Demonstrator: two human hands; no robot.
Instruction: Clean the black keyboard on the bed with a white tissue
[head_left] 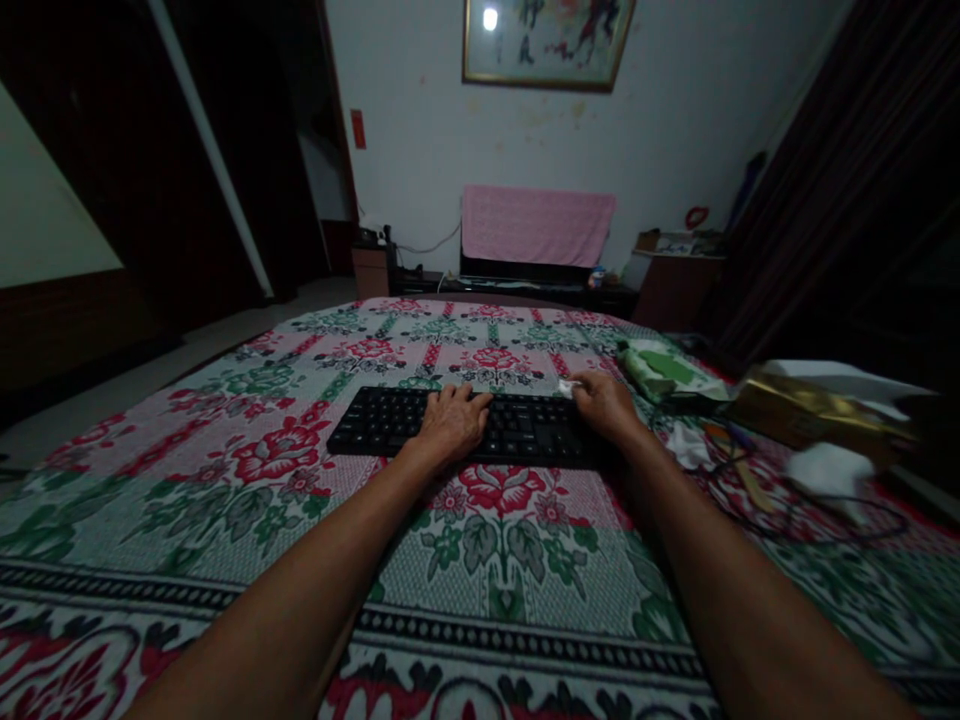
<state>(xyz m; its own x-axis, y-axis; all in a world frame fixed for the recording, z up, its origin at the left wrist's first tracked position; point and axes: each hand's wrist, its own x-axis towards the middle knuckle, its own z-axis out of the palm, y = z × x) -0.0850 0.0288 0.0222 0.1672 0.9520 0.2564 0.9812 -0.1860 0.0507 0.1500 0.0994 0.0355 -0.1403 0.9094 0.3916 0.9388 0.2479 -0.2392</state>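
Observation:
A black keyboard (525, 432) lies flat on the flowered cloth (262, 500) in front of me. My left hand (454, 415) rests palm down across its middle, fingers spread over the keys. At the keyboard's right end, my right hand (606, 402) is closed in a pinch on a small white tissue (567, 387), which pokes out past the fingertips near the top edge. Part of the right-hand key block is hidden under that hand.
Right of the keyboard are a green tissue pack (667, 372), a crumpled tissue (688, 445), a gold box (814, 405), a white bundle (829, 468) and a looped black cable (847, 537). Beyond the table, a pink cloth (536, 225) covers a screen by the wall.

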